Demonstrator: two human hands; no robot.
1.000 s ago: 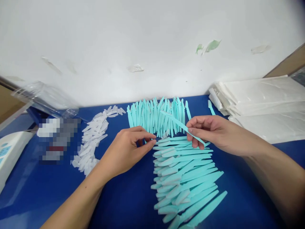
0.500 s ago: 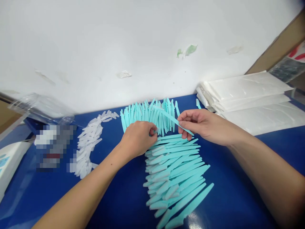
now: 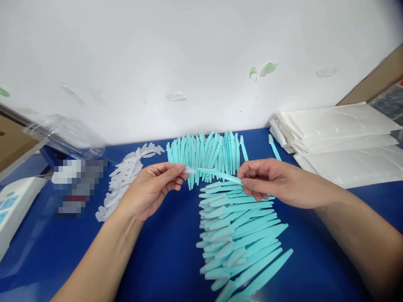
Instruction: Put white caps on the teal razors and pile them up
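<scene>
Between the fingertips of my left hand (image 3: 157,184) is a small translucent white cap (image 3: 189,170). My right hand (image 3: 270,180) pinches a turquoise razor-like stick (image 3: 228,177) by its handle, its head pointing left at the cap with a slight gap between them. Below the hands lies a long pile of turquoise sticks with pale covers (image 3: 239,235). Behind them, more turquoise sticks (image 3: 204,155) stand in a row against the wall side. Loose translucent caps (image 3: 126,172) form a curved heap beside my left hand.
White plastic bags (image 3: 343,126) are stacked at the back right, near a lone turquoise stick (image 3: 274,147). A clear plastic container (image 3: 66,136) and a white device (image 3: 19,201) are at the left. A white wall (image 3: 189,63) bounds the blue table (image 3: 163,260).
My left hand has moved left and turned, now showing the cap in its fingertips. The stick in my right hand has tilted flatter and sits lower. The view has shifted slightly.
</scene>
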